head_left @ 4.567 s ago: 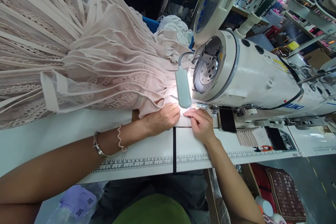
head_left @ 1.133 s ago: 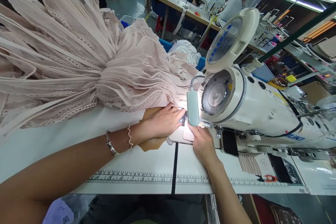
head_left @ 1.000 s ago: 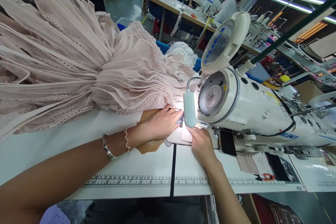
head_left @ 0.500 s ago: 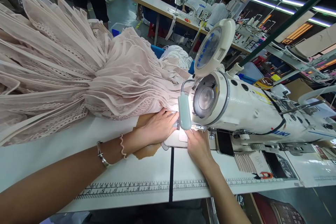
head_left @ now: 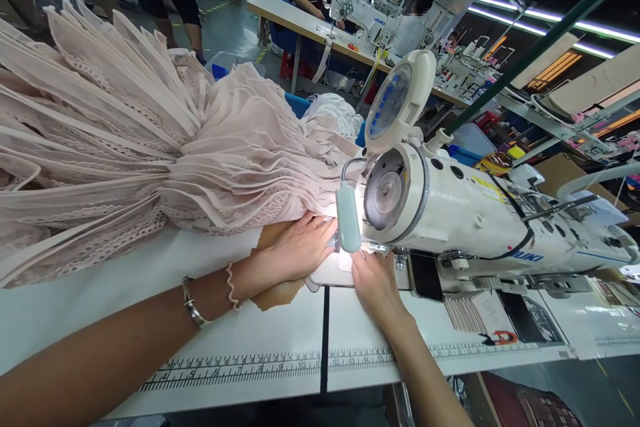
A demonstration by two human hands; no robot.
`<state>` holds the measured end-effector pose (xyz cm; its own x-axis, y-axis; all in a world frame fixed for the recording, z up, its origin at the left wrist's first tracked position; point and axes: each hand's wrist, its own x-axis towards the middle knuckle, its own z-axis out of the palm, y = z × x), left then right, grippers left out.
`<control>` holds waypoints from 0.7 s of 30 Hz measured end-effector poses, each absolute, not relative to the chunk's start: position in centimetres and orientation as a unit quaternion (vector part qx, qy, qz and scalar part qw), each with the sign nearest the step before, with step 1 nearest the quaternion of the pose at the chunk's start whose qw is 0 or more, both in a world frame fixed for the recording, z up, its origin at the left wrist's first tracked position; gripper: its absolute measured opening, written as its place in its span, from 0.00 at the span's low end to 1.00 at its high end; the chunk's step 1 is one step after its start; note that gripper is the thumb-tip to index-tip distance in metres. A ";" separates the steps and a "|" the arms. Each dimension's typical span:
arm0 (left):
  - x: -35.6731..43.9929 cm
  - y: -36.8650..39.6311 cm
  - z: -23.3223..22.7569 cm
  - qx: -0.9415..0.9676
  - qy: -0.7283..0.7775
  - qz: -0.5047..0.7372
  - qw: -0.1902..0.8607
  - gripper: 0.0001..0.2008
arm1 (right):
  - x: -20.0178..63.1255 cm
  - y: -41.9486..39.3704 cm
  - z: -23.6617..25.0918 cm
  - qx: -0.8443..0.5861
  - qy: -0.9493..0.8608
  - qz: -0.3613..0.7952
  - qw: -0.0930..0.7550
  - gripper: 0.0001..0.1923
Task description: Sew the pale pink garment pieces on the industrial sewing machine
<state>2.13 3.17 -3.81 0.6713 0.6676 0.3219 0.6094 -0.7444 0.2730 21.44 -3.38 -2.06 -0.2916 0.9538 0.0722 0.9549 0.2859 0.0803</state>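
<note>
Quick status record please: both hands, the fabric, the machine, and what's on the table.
left hand: flat on the pink pleated fabric, by the needle area
right hand: fingertips on a pale piece under the lamp
sewing machine: white, its lamp lit
table: white, printed ruler along the front edge
background: other people at machines

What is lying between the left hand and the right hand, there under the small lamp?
In the head view, a small brightly lit pale fabric piece lies between the left hand and right hand, below the lamp.
</note>
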 end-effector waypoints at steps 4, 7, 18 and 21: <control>2.1 3.3 -3.9 0.912 0.356 0.196 0.055 0.09 | 21.5 -3.3 -2.2 -0.589 -0.805 -0.066 0.020 0.21; 2.2 3.3 -3.9 0.912 0.357 0.194 0.050 0.10 | 21.6 -3.3 -2.3 -0.585 -0.807 -0.077 0.025 0.21; 1.7 3.0 -2.0 0.897 0.413 0.155 0.019 0.08 | 20.9 -3.4 -2.6 -0.592 -0.796 -0.118 0.042 0.19; 2.1 2.9 -1.7 0.878 0.467 0.100 -0.032 0.08 | 21.1 -3.1 -2.5 -0.626 -0.775 -0.089 -0.005 0.17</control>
<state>2.12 2.87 -1.70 0.5439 0.8138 0.2048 0.8264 -0.5618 0.0376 21.10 -3.14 -2.50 -0.2157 0.9710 0.1035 0.9692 0.2000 0.1439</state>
